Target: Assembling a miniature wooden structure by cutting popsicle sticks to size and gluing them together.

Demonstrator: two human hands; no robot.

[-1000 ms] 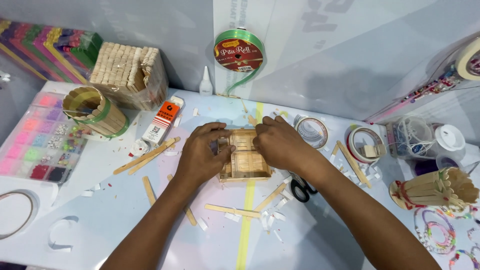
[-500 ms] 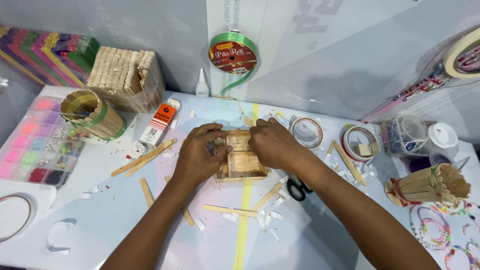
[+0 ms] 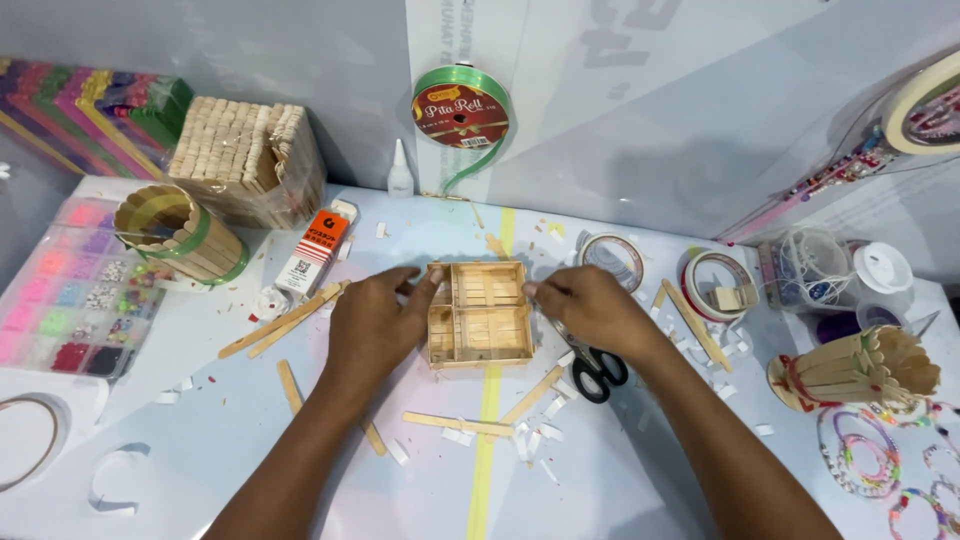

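Now the small stick tray (image 3: 480, 315), a shallow square box of pale flat wooden sticks with a divider, lies on the desk (image 3: 200, 420). The left hand (image 3: 375, 320) presses fingertips to its left wall; the right hand (image 3: 590, 305) touches its right wall. Neither grip closes round it, the fingers only rest against the sides. Uneven squeezing could likely buckle the thin walls or pop a joint. Black-handled scissors (image 3: 595, 372) lie just right of the tray, loose sticks (image 3: 460, 424) below it.

Box (image 3: 479, 315) is light wood w/ stripes. Behind it, ribbon roll (image 3: 461, 110) is green & red. Scissors (image 3: 596, 372) right of box: black handles. Glue tube (image 3: 318, 250) left: orange & white.
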